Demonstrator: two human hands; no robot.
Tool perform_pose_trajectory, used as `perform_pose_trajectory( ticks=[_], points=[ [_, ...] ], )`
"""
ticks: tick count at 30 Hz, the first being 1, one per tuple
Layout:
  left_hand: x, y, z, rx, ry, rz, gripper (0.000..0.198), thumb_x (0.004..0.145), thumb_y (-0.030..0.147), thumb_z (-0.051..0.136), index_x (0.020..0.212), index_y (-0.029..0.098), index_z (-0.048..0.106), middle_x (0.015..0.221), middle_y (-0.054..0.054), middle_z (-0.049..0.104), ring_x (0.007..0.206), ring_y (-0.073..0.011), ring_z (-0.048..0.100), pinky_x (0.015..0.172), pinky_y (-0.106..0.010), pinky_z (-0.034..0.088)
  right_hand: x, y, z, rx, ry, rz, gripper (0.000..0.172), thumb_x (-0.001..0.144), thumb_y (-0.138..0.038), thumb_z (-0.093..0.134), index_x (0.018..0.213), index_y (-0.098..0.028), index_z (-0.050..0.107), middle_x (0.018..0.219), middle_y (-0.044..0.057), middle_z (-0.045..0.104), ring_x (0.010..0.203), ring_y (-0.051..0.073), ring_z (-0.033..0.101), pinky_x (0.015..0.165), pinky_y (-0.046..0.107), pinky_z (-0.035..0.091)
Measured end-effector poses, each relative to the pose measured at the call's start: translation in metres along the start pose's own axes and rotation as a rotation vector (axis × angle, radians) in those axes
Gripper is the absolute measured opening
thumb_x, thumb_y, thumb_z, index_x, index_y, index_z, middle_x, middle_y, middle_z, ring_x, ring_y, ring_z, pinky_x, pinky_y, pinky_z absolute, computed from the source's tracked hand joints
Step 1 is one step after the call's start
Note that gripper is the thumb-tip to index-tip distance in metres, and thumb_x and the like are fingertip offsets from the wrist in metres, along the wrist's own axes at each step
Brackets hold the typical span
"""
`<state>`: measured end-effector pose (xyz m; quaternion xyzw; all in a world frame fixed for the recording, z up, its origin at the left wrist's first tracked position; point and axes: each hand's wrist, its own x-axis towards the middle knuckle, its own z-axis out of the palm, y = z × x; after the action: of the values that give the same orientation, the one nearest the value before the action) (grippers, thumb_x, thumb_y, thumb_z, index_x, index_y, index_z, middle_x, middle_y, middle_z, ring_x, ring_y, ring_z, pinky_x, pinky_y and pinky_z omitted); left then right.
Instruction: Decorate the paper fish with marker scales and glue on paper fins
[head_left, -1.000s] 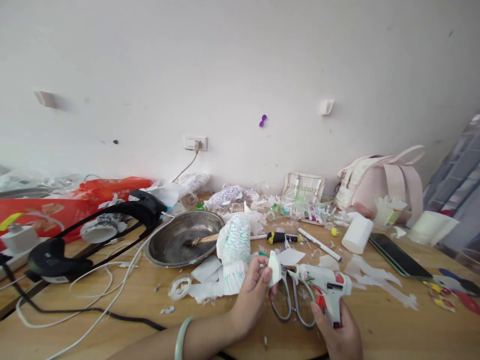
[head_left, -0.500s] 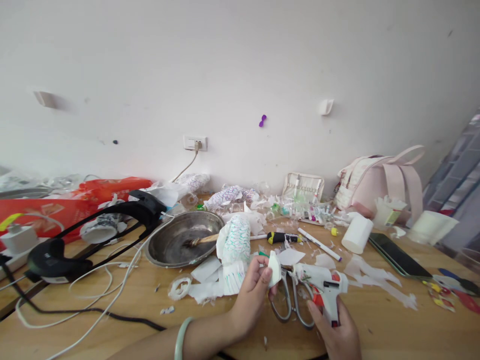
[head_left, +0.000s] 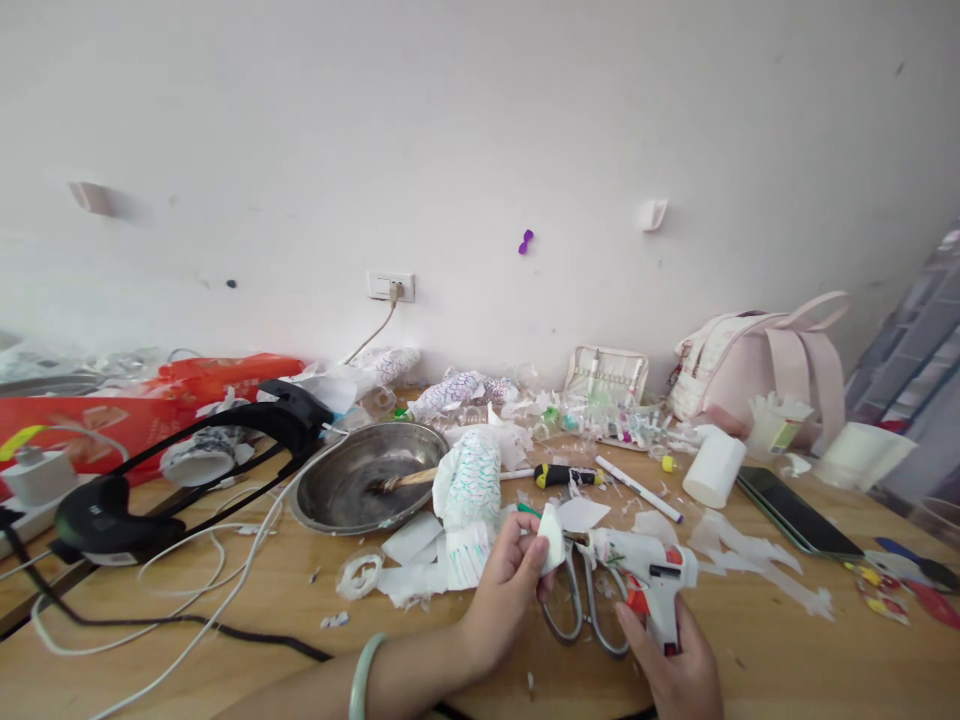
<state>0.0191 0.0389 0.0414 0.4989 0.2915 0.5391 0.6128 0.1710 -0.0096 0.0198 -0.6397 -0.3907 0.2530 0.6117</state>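
My left hand (head_left: 511,560) pinches a small white piece (head_left: 553,536), perhaps paper or plastic, between thumb and fingers. Wrapped round the handle of a white hot glue gun (head_left: 651,572), my right hand (head_left: 675,660) holds its nozzle pointing left, close to the white piece. Whether nozzle and piece touch, I cannot tell. Scissors (head_left: 577,610) with grey handles lie on the table beneath, their blades hidden behind my hand and the gun. Just left of them rests a white paper-wrapped form (head_left: 474,490) with green and blue scale marks.
A metal bowl (head_left: 352,510) with a wooden-handled brush (head_left: 409,480) stands at centre left. Behind my hands lie a black and yellow cutter (head_left: 566,475) and a white marker (head_left: 639,488). A paper roll (head_left: 715,468), a phone (head_left: 799,510) and a pink backpack (head_left: 750,370) are right; cables (head_left: 217,600) cross the left.
The white piece in my left hand has turned and shifted slightly right. My right hand and the glue gun have barely moved.
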Motion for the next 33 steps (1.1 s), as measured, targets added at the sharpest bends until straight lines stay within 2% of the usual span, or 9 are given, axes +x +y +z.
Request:
perform_pose_trajectory(
  ticks=[12, 22, 33],
  points=[
    [0.002, -0.003, -0.0008, 0.002, 0.017, -0.025, 0.054, 0.07, 0.071, 0.058, 0.082, 0.021, 0.041, 0.052, 0.01, 0.043, 0.046, -0.007, 0.035, 0.047, -0.021, 0.029, 0.0002, 0.0019, -0.0007, 0.011, -0.034, -0.001, 0.041, 0.061, -0.054, 0.069, 0.08, -0.019, 0.061, 0.062, -0.002, 0.064, 0.062, 0.018, 0.057, 0.061, 0.025, 0.046],
    [0.0004, -0.0009, -0.0019, -0.024, -0.002, -0.03, 0.054, 0.069, 0.071, 0.06, 0.082, 0.022, 0.042, 0.054, 0.009, 0.044, 0.047, -0.0076, 0.036, 0.047, -0.021, 0.03, 0.0005, 0.0008, 0.0006, 0.004, -0.011, -0.002, 0.045, 0.061, -0.058, 0.069, 0.082, -0.019, 0.061, 0.069, 0.0, 0.068, 0.068, 0.021, 0.061, 0.065, 0.026, 0.047],
    [-0.0004, -0.0021, -0.0027, -0.021, -0.011, -0.018, 0.051, 0.072, 0.068, 0.06, 0.083, 0.021, 0.042, 0.055, 0.009, 0.043, 0.048, -0.0073, 0.036, 0.048, -0.021, 0.029, -0.0002, -0.0001, 0.001, -0.047, 0.049, -0.031, 0.034, 0.062, -0.05, 0.062, 0.079, -0.021, 0.06, 0.065, -0.001, 0.064, 0.062, 0.019, 0.058, 0.061, 0.026, 0.045]
  ],
)
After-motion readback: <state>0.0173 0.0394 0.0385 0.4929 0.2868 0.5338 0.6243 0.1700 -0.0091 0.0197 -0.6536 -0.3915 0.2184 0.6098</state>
